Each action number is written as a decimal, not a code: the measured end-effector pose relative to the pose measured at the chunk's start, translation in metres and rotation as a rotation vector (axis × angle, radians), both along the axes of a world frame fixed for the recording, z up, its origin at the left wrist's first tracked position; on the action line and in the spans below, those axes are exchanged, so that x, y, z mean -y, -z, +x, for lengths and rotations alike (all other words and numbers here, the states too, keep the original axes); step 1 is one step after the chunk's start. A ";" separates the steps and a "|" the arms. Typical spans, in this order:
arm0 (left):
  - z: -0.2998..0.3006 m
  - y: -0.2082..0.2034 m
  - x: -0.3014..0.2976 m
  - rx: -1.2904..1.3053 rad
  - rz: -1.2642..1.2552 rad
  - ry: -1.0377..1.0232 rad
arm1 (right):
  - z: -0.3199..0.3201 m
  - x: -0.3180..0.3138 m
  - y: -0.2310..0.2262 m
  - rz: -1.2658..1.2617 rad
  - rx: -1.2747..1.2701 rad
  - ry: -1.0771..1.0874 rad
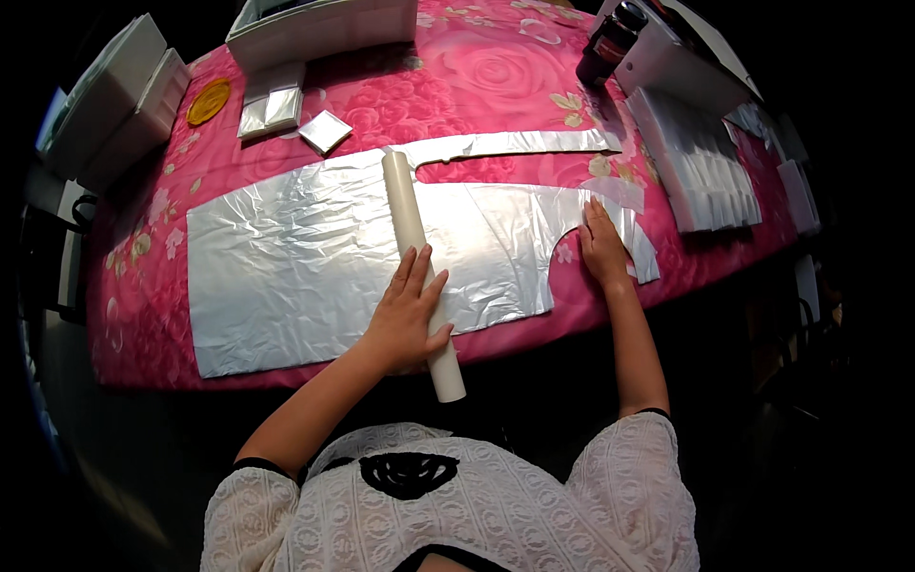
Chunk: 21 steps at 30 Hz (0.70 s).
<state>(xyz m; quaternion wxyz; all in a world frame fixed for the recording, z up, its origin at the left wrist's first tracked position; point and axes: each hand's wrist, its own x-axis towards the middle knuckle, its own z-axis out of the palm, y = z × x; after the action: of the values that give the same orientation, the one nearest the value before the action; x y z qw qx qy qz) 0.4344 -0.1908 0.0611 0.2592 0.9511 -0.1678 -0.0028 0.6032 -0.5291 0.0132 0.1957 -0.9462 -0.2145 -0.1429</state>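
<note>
A thin, crinkled silvery plastic apron (276,257) lies spread across the table, its wide end to the left and its curved cutouts and strap-like strips to the right. Across its middle rests a whitish tube (405,208), whose near end juts past the table's front edge. My left hand (405,319) lies on the tube with fingers spread, pressing on it rather than wrapping around it. On the narrow right end of the apron, beside the curved cutout, my right hand (602,246) rests flat with its fingers stretched out.
A pink flowered cloth (496,71) covers the table. Along the back stand a white box (324,38), folded silvery packets (272,100), a small square packet (325,132) and a yellow roundish item (209,102). At right are a dark bottle (610,46) and stacked folded packs (691,167). White bins (114,105) stand far left.
</note>
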 end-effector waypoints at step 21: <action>0.000 -0.001 0.000 0.003 -0.024 0.000 | -0.002 0.044 -0.020 -0.064 0.010 0.532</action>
<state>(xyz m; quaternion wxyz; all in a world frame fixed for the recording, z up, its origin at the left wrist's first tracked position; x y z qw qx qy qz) 0.4340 -0.1911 0.0624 0.2701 0.9480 -0.1682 0.0008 0.6008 -0.5732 0.0331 0.1204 -0.9743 0.0362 -0.1871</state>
